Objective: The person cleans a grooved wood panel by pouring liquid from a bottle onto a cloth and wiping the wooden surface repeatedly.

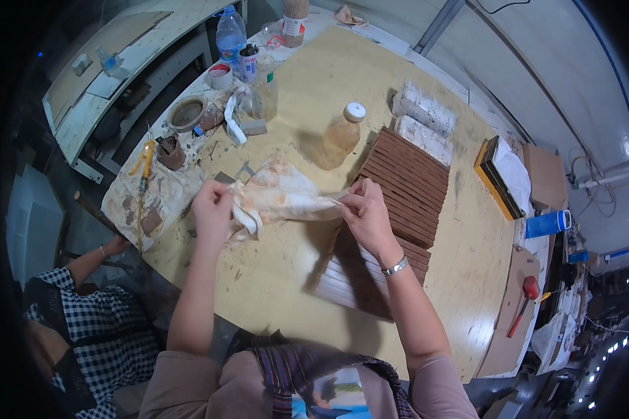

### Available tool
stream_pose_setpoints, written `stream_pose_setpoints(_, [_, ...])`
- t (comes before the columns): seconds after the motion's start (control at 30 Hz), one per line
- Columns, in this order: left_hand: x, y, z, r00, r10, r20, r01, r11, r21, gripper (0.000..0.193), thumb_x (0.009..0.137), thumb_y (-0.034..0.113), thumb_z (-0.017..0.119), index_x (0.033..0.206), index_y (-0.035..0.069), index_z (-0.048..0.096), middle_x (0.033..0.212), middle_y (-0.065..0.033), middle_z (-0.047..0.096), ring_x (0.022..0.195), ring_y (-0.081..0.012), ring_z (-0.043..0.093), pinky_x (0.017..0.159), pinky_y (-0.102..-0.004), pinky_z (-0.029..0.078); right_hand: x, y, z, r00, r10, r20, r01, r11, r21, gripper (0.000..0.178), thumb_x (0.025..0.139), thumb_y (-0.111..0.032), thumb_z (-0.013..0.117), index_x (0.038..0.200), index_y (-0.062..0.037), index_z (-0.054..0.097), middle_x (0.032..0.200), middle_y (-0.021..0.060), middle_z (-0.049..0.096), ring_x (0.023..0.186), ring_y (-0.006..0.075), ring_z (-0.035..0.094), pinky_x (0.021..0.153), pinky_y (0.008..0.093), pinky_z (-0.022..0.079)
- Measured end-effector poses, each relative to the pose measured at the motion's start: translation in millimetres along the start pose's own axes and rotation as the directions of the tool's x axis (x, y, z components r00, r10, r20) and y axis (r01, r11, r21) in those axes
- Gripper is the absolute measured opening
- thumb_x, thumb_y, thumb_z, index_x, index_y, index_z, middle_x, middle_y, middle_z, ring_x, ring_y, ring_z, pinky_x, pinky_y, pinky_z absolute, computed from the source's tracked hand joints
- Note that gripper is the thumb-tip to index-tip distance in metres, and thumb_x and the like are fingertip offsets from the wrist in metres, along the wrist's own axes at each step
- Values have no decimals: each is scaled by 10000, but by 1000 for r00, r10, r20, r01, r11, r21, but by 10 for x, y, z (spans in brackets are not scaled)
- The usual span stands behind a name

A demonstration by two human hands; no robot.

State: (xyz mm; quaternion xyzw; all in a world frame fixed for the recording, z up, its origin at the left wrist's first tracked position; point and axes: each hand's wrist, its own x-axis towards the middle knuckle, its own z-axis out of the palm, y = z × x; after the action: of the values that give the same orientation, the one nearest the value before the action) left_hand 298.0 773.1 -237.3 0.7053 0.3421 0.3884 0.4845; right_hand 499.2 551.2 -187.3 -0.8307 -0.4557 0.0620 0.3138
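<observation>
A white cloth with brownish stains is stretched between my two hands above the table. My left hand pinches its bunched left end, where folds hang down. At the other end my right hand, with a metal band on the wrist, grips a narrow twisted part. Just beyond my right hand lies a stack of brown wooden slats; a paler slatted block sits nearer to me, partly under my arm's shadow. A clear bottle with a white cap, holding some yellowish liquid, stands behind the cloth.
Bottles, tape rolls and cans crowd the far left, near a water bottle. Yellow-handled pliers lie on the left edge. Wrapped white bundles sit behind the slats. A red mallet rests at right. Another person is at lower left.
</observation>
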Motion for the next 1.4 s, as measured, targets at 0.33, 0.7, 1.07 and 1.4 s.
stream_pose_setpoints(0.33, [-130,294,784,653,-87,752,48,996,74,418,843,212,734,1216,44,651,1015,-107,697,959,-193,649,851,-325,500,253,195,67,904,118,412,-413,494,765,118,903,-110,615,885,-7,671,770,-34,633,671,29,514,642,183,406])
stream_pose_setpoints(0.7, [-41,-1,979,822,-219,526,524,654,-546,333,948,24,495,1275,-36,502,1144,-84,610,995,-146,619,858,-302,522,1448,473,270,958,225,-179,-19,672,741,599,786,-157,788,1289,13,512,1225,103,603,1106,149,558,929,307,475])
stream_pose_setpoints(1.07, [198,126,1148,810,-231,540,578,477,-662,510,884,-100,407,1385,-8,430,1231,-114,571,1110,-201,597,930,-332,510,1413,6,235,886,-464,-29,436,850,-295,151,641,-108,698,778,-85,639,829,74,629,857,303,585,773,420,470])
stream_pose_setpoints(1.4, [78,199,1249,753,-222,620,651,387,-653,575,859,-121,395,1428,-36,385,1318,-137,556,1155,-221,593,985,-340,490,1270,98,189,792,-498,353,580,434,-689,86,760,-182,609,748,-123,671,811,27,627,856,214,565,821,355,417])
